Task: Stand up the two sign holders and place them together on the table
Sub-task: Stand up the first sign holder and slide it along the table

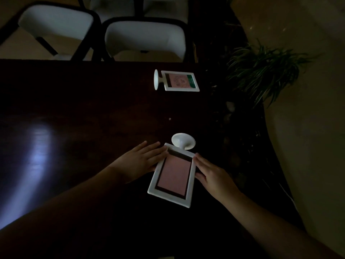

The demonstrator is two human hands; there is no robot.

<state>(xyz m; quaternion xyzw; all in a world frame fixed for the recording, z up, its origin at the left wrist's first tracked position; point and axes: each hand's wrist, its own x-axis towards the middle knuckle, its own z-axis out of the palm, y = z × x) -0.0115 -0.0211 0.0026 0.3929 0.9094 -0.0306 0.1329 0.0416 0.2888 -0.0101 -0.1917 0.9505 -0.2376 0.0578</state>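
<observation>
near holder (172, 175) flat on worktop (93, 109) | left hand (139, 161), right hand (211, 174) flank its long edges, fingers open, bracing to tip upright | far holder (178, 80) flat, well apart

Two chairs with white seats and black frames are standing at the top of the frame, one chair (56, 23) in the upper left and the other chair (145, 38) near the upper centre, just beyond the far edge of the dark table (84, 101). A pale light is reflecting on the table surface at the left. A green plant (261, 71) with long thin leaves is spreading at the upper right, over a beige floor (308, 128).
</observation>
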